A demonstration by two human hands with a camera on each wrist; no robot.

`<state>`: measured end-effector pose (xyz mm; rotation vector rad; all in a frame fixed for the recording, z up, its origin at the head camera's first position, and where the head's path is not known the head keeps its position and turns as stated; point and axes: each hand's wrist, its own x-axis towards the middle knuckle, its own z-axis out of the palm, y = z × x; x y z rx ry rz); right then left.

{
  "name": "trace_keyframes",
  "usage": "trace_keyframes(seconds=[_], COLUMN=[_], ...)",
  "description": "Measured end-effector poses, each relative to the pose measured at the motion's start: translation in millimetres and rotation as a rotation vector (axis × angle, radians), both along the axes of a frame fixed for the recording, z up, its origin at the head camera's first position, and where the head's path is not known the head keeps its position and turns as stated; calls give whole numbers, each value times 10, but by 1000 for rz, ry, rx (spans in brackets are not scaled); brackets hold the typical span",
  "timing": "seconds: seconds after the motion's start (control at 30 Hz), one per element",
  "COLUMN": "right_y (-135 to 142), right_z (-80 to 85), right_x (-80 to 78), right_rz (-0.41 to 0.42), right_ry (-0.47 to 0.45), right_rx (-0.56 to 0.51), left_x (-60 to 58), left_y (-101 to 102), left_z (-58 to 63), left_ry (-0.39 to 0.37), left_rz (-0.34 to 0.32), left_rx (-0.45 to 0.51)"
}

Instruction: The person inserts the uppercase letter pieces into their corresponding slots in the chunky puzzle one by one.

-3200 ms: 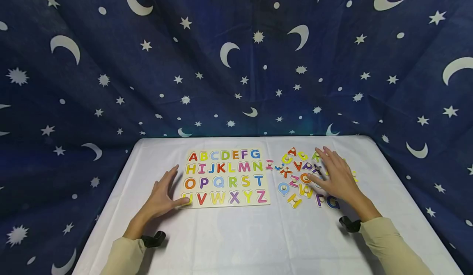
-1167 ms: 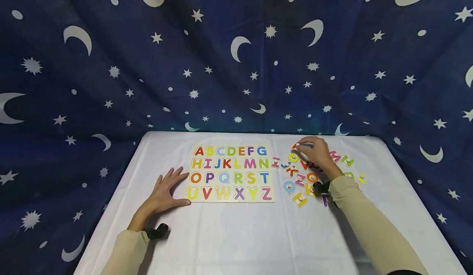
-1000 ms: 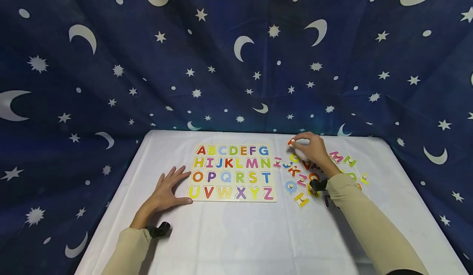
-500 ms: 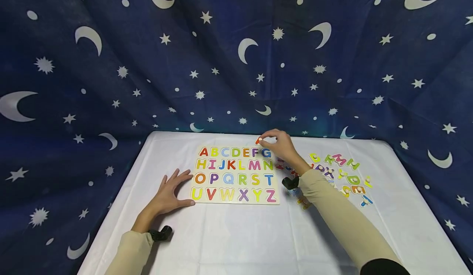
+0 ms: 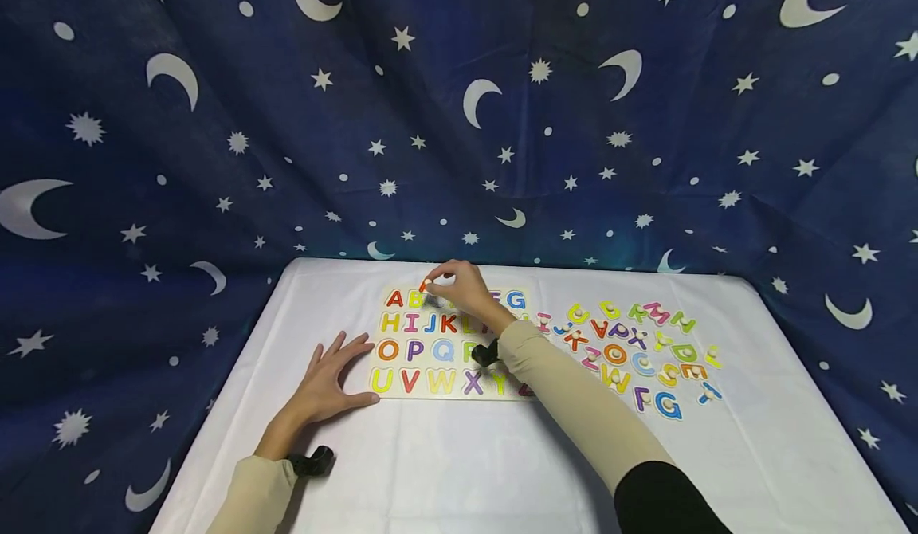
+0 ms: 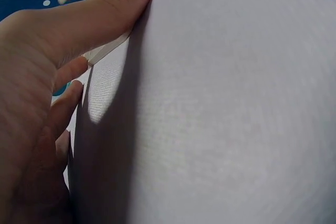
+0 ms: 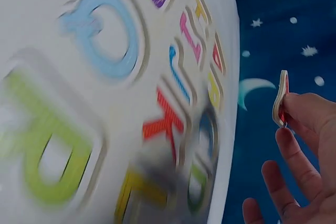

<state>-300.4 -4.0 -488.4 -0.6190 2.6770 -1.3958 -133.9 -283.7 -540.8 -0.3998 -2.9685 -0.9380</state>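
Note:
My right hand [image 5: 464, 288] pinches a red letter A puzzle piece [image 5: 423, 285] between thumb and fingertips, above the back row of the alphabet puzzle board [image 5: 459, 398]. In the right wrist view the piece [image 7: 281, 98] shows edge-on, raised off the board, with the other fingers spread below it. The board's recesses show printed coloured letters; the right hand and forearm hide some of them. My left hand [image 5: 319, 386] lies at the board's left side, fingers extended. Its thumb [image 6: 100, 17] touches the board's near-left corner in the left wrist view.
Loose knobbed letter pieces lie scattered right of the board, among them an orange O [image 5: 614, 355], a blue G [image 5: 668, 406] and a green D [image 5: 684, 352]. A white cloth [image 5: 459, 470] covers the table. A dark blue star-and-moon curtain [image 5: 430, 104] hangs behind.
My right hand went to the loose letters, picked up the red A and carried it left over the board's back row. The left hand stays at the board's left side.

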Motion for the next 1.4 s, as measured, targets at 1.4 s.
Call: trace_keyframes(seconds=[1.4], right_y=[-828], right_z=[-231], right_x=[-13], right_rz=[-42], right_ry=[97], right_rx=[396], left_x=[1], left_y=[6], left_z=[-8], left_ry=[-2], left_rz=[24], left_rx=[-10])
